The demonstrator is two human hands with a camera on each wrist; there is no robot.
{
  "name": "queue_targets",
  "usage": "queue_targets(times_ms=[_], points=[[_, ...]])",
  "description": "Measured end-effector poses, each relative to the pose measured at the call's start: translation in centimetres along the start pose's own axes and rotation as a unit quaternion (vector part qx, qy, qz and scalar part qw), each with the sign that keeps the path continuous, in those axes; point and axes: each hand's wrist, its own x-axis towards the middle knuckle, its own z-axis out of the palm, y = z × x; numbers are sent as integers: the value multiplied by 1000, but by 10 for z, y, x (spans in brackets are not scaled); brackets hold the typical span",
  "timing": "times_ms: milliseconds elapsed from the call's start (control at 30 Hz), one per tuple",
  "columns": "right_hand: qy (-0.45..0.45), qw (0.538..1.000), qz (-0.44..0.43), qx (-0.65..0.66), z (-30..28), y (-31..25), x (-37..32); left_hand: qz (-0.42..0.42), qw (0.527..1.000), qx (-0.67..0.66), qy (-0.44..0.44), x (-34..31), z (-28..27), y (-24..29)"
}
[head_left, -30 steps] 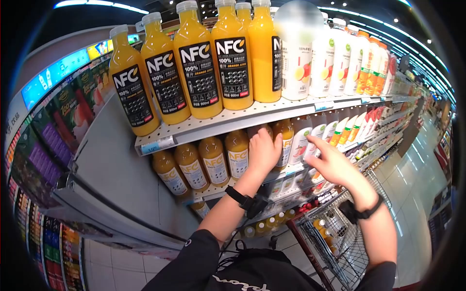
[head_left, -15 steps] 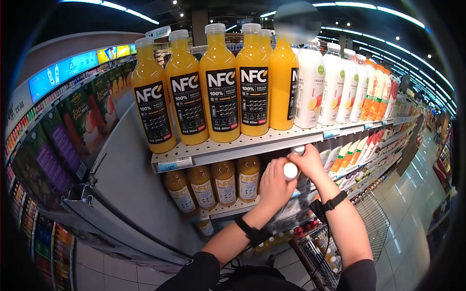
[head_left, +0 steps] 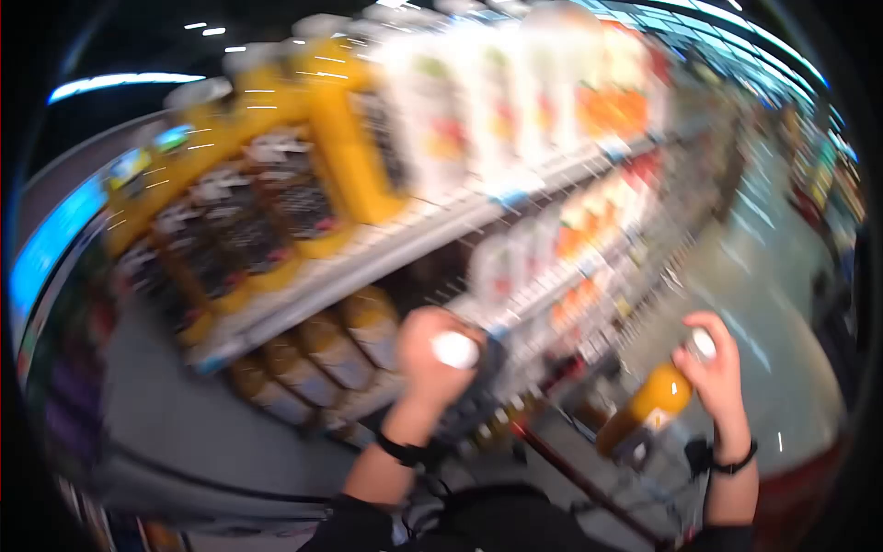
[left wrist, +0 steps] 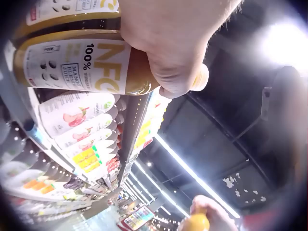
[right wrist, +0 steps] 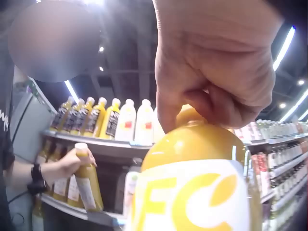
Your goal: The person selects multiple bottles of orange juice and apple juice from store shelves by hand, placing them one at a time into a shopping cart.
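My left hand (head_left: pixel 432 354) grips a juice bottle (left wrist: pixel 91 67) by its neck, at the front of the lower shelf. Its white cap shows above the fingers, and the label reads NFC mango blend juice. Far to the right, my right hand (head_left: pixel 717 363) holds a second juice bottle (head_left: pixel 662 396) by the neck, under the white cap. That yellow bottle hangs tilted in the head view, overlapping the shopping cart (head_left: pixel 575 483). From the right wrist, its orange NFC label (right wrist: pixel 192 192) fills the lower middle, with fingers curled round the neck.
More mango juice bottles (head_left: pixel 317 345) line the lower shelf, left of my left hand. Orange juice bottles (head_left: pixel 276 184) and white bottles (head_left: pixel 437 129) stand on the upper shelf (head_left: pixel 441 216). To the right runs the aisle floor (head_left: pixel 745 267).
Both hands reached into the lower shelf, then came together at the bottle necks. Now the right hand has carried its bottle right, away from the left hand, and the head view has swung right, blurred.
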Motion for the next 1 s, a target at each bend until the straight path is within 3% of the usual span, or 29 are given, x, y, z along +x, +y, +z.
queue_targets(times_ms=[67, 133, 200, 333, 433, 533, 633, 767, 800, 833, 867, 900, 933, 967, 1000], points=[[-24, 996, 31, -82, -46, 39, -25, -44, 997, -50, -43, -8, 5, -3], [-21, 960, 112, -255, -75, 46, -48, -53, 997, -17, -45, -10, 14, 2], [23, 942, 126, -311, -105, 97, -73, -65, 996, -7, -65, -16, 17, 0], [85, 919, 217, -318, -149, 203, -111, 13, 993, 65, -93, -18, 30, 15], [66, 932, 292, -205, -162, 303, -136, 39, 987, 100, -118, -21, 37, 18], [25, 887, 443, -130, -147, 376, -150, 37, 991, 89, -94, -24, 43, 24], [-58, 853, 500, -136, -124, 450, -165, -12, 999, 18, -46, -33, 37, 33], [-197, 817, 453, -297, -84, 523, -189, 20, 993, 23, -113, -47, 33, 72], [-226, 810, 436, -321, -71, 559, -208, 22, 993, 18, -115, -52, 35, 78], [-253, 828, 279, -415, -57, 617, -240, 25, 994, 29, -98, -52, 43, 88], [-285, 821, 320, -376, -47, 653, -260, 25, 992, 24, -125, -50, 48, 98], [-269, 847, 345, -303, -48, 634, -255, 16, 985, -2, -171, -47, 53, 106], [-300, 803, 321, -403, -37, 576, -228, 11, 976, -6, -216, -46, 53, 111], [-218, 815, 393, -366, -28, 541, -209, 47, 970, -3, -238, -52, 53, 106], [-223, 822, 368, -374, -32, 547, -206, 32, 960, -59, -273, -48, 58, 111]])
